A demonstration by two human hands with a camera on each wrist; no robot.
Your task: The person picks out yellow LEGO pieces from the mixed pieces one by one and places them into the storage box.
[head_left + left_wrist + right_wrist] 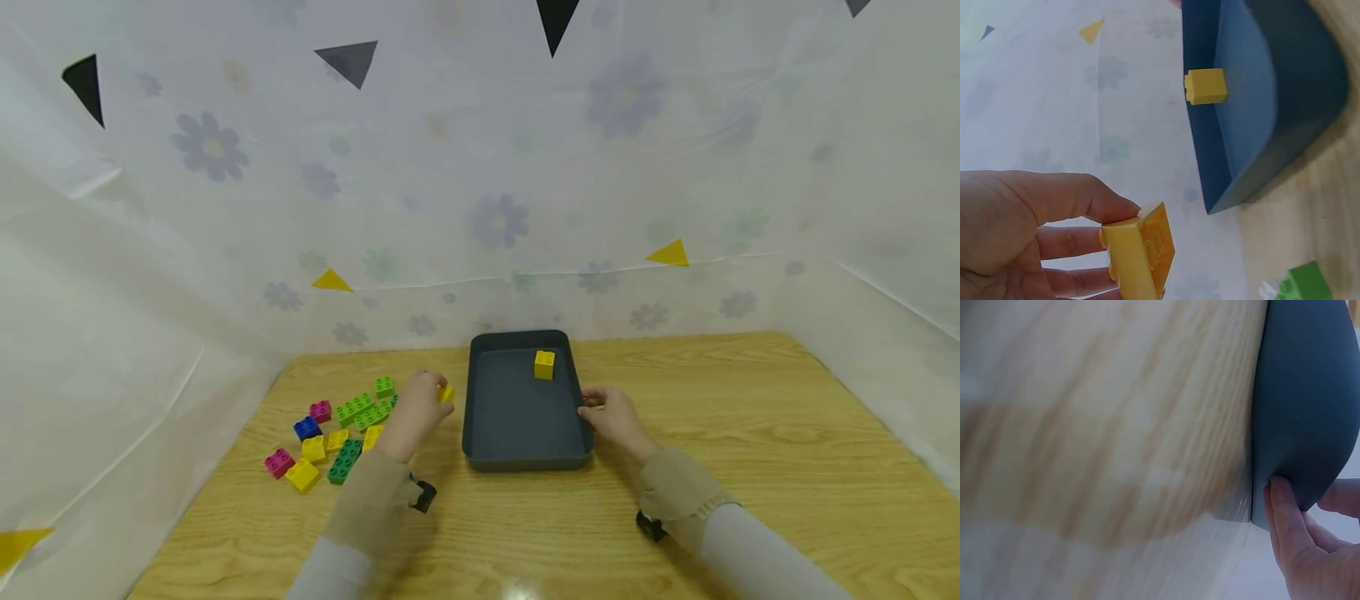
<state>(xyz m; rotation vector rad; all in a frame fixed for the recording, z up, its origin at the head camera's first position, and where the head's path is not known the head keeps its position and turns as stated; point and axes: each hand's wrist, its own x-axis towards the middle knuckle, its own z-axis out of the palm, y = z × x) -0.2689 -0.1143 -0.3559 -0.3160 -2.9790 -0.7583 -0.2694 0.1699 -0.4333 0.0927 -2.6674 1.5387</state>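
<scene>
My left hand (417, 410) pinches a yellow toy brick (1130, 261) between thumb and fingers, its hollow underside showing in the left wrist view. It is just left of a dark grey rectangular tray (517, 421). One yellow brick (544, 365) stands inside the tray, toward its far right part. At the tray's right side, my right hand (617, 423) grips the wall. The right wrist view has its fingers (1287, 515) against the outer side and the thumb at the rim.
Loose bricks lie left of the tray: a blue one (307, 428), a dark green one (346, 461), a light green one (355, 408), a pink one (279, 462) and several yellow ones. A flower-patterned sheet (450, 167) hangs behind the wooden table (750, 417).
</scene>
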